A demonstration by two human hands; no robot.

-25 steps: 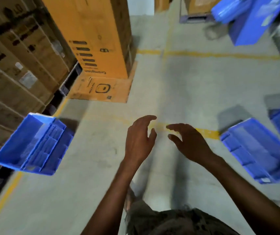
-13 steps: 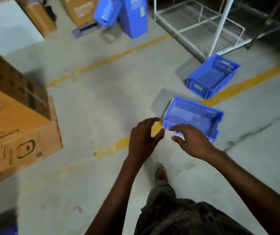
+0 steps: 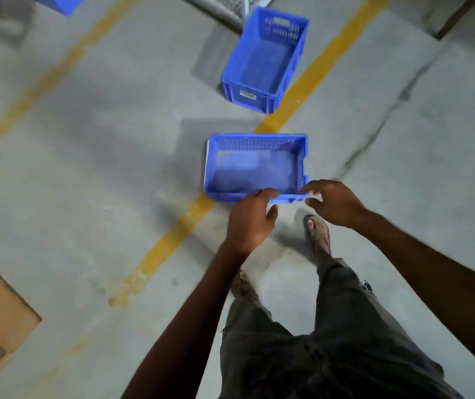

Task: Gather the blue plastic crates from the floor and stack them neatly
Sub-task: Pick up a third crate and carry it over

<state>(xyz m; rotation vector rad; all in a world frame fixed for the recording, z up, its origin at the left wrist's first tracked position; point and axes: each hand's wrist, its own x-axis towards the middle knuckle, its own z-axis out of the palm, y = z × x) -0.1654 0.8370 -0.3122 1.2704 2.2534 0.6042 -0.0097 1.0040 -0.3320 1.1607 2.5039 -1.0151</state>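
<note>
Left hand [image 3: 252, 218] and right hand [image 3: 335, 203], slightly apart, fingers loosely curled, empty, over front rim of nearer crate [image 3: 255, 136]. Second crate [image 3: 265, 59] on floor beyond.

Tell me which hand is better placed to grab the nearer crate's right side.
Likely the right: the right hand is at the nearer crate's near right corner, while the left hand lies over the middle of its near rim.
</note>
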